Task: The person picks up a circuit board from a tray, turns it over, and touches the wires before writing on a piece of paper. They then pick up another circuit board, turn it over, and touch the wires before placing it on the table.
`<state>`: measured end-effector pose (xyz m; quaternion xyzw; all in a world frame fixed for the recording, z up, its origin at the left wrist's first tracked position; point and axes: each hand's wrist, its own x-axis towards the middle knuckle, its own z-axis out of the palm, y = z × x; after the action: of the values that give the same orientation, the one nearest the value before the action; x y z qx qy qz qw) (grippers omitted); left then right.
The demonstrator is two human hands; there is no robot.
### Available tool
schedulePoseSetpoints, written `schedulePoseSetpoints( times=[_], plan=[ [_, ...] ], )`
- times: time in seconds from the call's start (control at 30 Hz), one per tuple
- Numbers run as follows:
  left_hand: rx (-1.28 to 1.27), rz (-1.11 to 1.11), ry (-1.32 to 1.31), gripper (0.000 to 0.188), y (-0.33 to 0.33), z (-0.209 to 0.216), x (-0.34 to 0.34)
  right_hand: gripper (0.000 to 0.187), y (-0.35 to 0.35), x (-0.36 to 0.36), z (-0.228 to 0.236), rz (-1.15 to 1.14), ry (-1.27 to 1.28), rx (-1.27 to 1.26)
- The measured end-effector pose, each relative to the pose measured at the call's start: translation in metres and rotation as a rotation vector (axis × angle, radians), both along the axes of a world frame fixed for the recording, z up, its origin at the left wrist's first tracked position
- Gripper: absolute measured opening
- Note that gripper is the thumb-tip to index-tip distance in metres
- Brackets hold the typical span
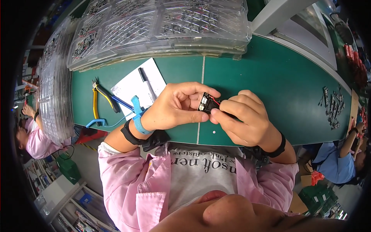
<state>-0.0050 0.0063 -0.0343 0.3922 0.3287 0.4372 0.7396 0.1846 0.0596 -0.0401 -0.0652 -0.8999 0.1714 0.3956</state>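
Note:
Above the green bench I hold a small black circuit board with silvery parts and thin red and black wires. My left hand pinches its left end between thumb and fingers, and a blue strap with a cord circles that wrist. At the board's right end, my right hand has its fingertips closed on the wires or the edge; which of these it grips is partly hidden by the fingers. Left of my hands lie yellow-and-black pliers and white paper with a black-capped marker on it.
Stacked clear plastic trays full of small parts line the bench's far side; another stack stands at the left. Loose small boards with wires are heaped at the right. A grey metal frame rises at the back. Other people work on both sides.

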Motion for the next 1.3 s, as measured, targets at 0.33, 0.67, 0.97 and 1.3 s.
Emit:
schedulePoseSetpoints(
  times=[0.33,0.67,0.97,1.3],
  plan=[
    [0.02,0.024,-0.019,0.043,0.0,0.0,0.0,0.023,0.003,0.002,0.01,-0.031,-0.014,-0.049],
    [0.044,0.047,0.012,0.035,0.0,0.001,-0.002,0.02,0.006,0.01,0.01,-0.097,-0.112,-0.25],
    [0.01,-0.053,0.176,0.031,0.001,0.002,-0.005,0.008,0.011,0.018,-0.001,-0.142,0.095,-0.948],
    [-0.013,-0.107,0.218,0.029,0.001,0.004,-0.005,0.004,0.015,0.022,0.004,0.15,0.296,-1.448]
  ],
)
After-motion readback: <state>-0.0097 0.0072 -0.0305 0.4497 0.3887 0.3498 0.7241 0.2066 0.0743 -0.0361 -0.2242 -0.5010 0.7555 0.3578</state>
